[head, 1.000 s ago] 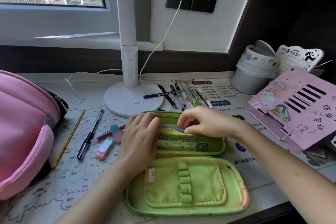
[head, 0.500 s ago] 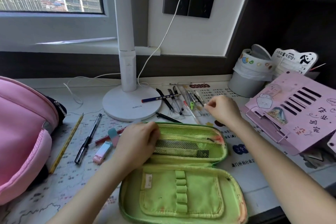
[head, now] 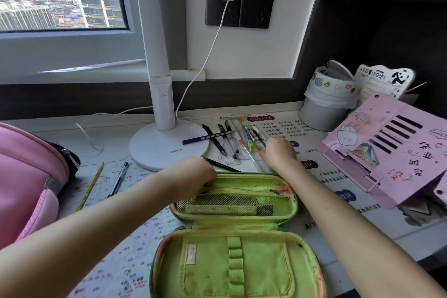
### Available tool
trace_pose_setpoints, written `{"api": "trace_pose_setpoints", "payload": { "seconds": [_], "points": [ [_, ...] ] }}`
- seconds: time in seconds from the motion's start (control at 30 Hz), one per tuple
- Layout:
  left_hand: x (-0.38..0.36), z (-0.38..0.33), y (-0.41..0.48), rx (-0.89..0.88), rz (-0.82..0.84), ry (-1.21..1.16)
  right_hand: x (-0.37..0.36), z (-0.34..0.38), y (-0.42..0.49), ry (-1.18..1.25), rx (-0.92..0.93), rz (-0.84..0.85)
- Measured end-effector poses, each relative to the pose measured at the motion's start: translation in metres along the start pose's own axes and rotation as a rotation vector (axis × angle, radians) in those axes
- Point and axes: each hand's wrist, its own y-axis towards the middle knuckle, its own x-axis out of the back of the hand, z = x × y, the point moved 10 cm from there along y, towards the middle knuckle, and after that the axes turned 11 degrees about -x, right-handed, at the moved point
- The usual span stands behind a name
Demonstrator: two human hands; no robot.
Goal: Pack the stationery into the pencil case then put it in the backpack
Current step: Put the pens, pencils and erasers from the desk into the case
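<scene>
Nearest the front edge of the tabletop [head: 343,227], the green pencil case [head: 234,232] lies unzipped and folded flat, so both halves face up: the near half shows its row of empty elastic loops, the far half its mesh pocket, ready to take loose items from above. The left hand [head: 193,174] sits curled on the far left corner of the case, apparently pinning the rim so the case stays put and open; its fingers are closed down against the rim, and whether they hold anything besides fabric cannot be told from here.

Beyond the far edge of the case, the right hand [head: 278,152] reaches into the cluster of pens [head: 232,140] lying by the lamp base [head: 164,150]. Its fingers are bent down onto the pens at the right of the heap, but the back of the hand hides the tips, so it may be pinching one or only touching; I cannot tell which.

Toward the left edge a yellow pencil [head: 90,186] and a black pen [head: 118,179] lie unpacked beside the pink backpack [head: 26,181], which waits there for the filled case.

A second ago both hands were on the far half of the case, the right one at the mesh pocket. Half a second ago the right hand had already left for the pens; now it is lower among them, while the left has kept its hold on the corner.
</scene>
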Motion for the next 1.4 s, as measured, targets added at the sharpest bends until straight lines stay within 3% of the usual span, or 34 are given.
{"api": "trace_pose_setpoints", "payload": {
  "seconds": [0.17, 0.33, 0.67, 0.73, 0.83, 0.93, 1.07, 1.2, 1.27, 1.4],
  "points": [
    [-0.004, 0.000, 0.000, -0.010, 0.007, 0.017, 0.003, 0.000, 0.006, 0.033, 0.014, 0.010],
    [-0.005, 0.000, 0.001, -0.026, 0.002, 0.013, 0.007, 0.017, 0.015, 0.269, 0.068, 0.016],
    [-0.006, -0.002, 0.002, -0.041, 0.021, -0.004, -0.004, 0.035, 0.038, 0.369, -0.189, 0.225],
    [-0.005, -0.003, 0.001, -0.047, 0.018, 0.008, 0.001, 0.027, 0.038, 0.495, -0.237, 0.222],
    [-0.007, -0.007, 0.001, -0.057, 0.047, 0.049, 0.017, 0.011, 0.024, 0.869, -0.269, 0.242],
    [-0.010, -0.014, 0.003, -0.082, 0.105, 0.117, 0.038, 0.013, -0.013, 1.150, -0.104, 0.358],
    [-0.005, -0.021, 0.002, -0.079, 0.128, 0.129, 0.047, 0.019, -0.069, 1.219, 0.088, 0.437],
    [0.005, -0.003, -0.004, 0.000, -0.007, -0.088, 0.042, 0.014, -0.097, 1.225, 0.135, 0.378],
    [0.011, 0.009, -0.009, 0.047, -0.131, -0.198, 0.046, 0.013, -0.105, 1.159, 0.188, 0.315],
    [0.021, 0.020, -0.019, 0.100, -0.287, -0.351, 0.052, 0.031, -0.125, 0.751, 0.450, 0.223]
  ]
}}
